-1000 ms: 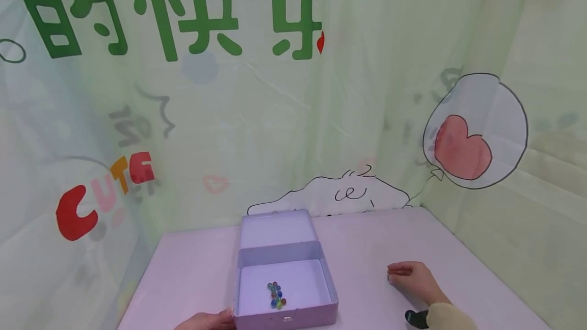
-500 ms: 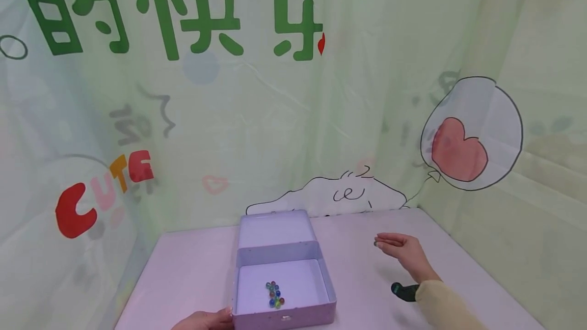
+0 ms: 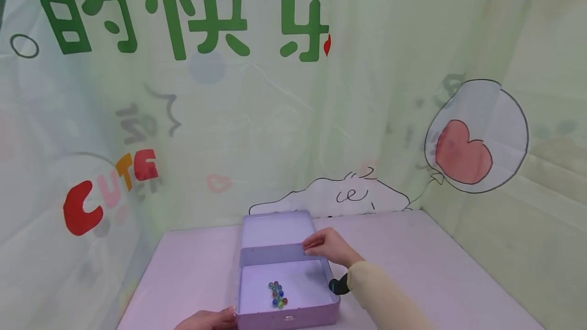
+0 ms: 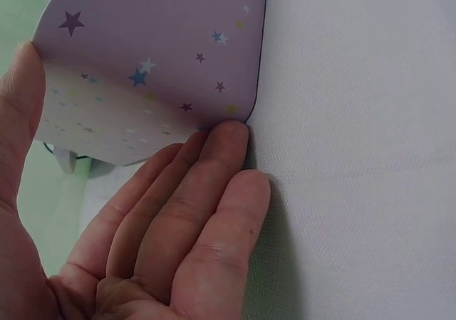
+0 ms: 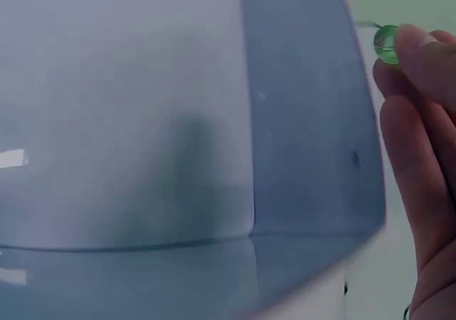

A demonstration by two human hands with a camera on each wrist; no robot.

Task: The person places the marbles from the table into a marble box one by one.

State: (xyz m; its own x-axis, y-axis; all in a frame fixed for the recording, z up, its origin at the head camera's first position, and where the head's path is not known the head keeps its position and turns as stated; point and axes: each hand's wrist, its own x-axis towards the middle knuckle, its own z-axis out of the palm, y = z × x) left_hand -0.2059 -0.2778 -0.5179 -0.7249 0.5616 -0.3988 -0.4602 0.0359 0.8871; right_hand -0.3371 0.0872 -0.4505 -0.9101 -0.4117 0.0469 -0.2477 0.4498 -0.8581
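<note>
A lilac metal box [image 3: 288, 314] stands on the table with its hinged lid [image 3: 277, 230] laid back. Several coloured glass marbles [image 3: 277, 294] lie clustered on the box's floor. At the front left corner my left hand [image 3: 208, 319] touches the box; in the left wrist view its fairly straight fingers [image 4: 228, 145] rest against the star-printed side, the thumb near an edge. My right hand [image 3: 332, 246] is above the back right part of the box. Between its thumb and finger it pinches a green glass marble [image 5: 387, 44], seen clearly in the right wrist view.
A pale pink table [image 3: 394, 248] extends on both sides of the box. Printed cloth [image 3: 275, 131] hangs behind and at the sides. The box's raised walls [image 5: 313, 120] surround its floor. A dark band [image 3: 339, 285] sits at my right wrist.
My right hand has risen from the table at the right and moved left over the box, carrying the green marble. My left hand stays at the box's corner.
</note>
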